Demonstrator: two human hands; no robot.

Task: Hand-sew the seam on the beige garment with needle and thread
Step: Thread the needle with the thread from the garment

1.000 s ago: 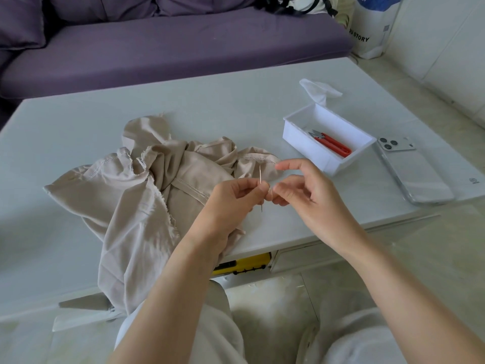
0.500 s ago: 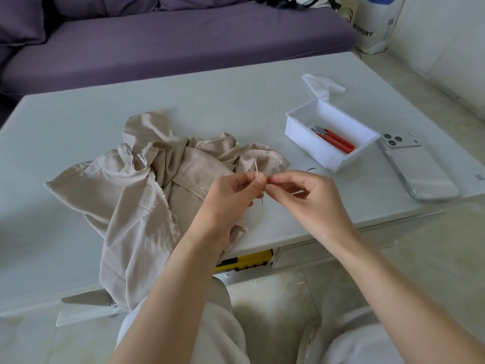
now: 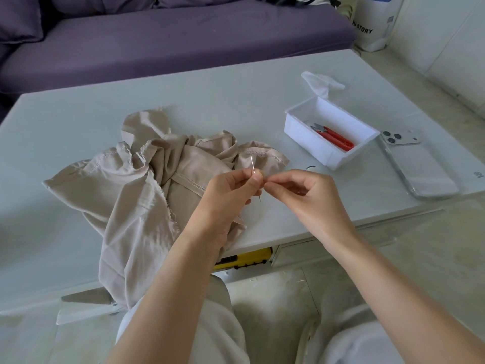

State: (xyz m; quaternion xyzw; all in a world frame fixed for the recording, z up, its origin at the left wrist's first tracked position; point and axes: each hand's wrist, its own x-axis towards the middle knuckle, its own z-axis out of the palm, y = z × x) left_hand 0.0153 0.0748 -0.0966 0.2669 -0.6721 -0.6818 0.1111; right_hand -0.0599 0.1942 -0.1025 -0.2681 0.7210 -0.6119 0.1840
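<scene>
Head view: my left hand (image 3: 231, 197) pinches the needle (image 3: 252, 163) upright. My right hand (image 3: 308, 195) has thumb and forefinger pinched at my left fingertips; can't tell if it holds anything. Beige garment (image 3: 136, 195) is crumpled on the table (image 3: 236, 88) and hangs over the near edge. Red snips (image 3: 334, 136) lie in the white box (image 3: 304, 132).

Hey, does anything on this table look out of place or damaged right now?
The beige garment lies crumpled, with one part hanging over the front edge of the table, and its cut edges look frayed. The phone sits close to that same front edge. Otherwise nothing stands out.
</scene>
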